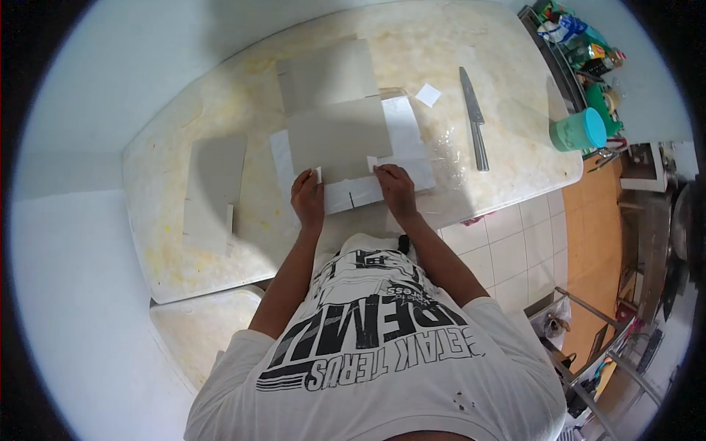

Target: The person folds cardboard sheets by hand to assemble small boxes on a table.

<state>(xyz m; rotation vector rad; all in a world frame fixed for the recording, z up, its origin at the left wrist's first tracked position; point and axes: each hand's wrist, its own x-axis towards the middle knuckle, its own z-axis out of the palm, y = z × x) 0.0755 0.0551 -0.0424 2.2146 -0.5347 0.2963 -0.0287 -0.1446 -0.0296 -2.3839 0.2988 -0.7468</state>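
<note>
A creased grey cardboard sheet (338, 136) lies in front of me on top of a white sheet (407, 136). At its near left corner, my left hand (308, 200) is closed, its fingertips pinching a small pale tab. My right hand (398, 192) pinches a similar small tab (372, 162) at the near right corner. Between the two hands runs a near strip (346, 197) of the white sheet, with a short black mark on it. Whether the tabs are part of the cardboard or separate pieces, I cannot tell.
To the left lies another cut cardboard piece (213, 187) on the stained table (162, 228). Right of the sheets are a small white square (428, 95), clear plastic (450, 156) and a large knife (474, 121), blade pointing away. A turquoise-lidded container (579, 131) stands near the right edge.
</note>
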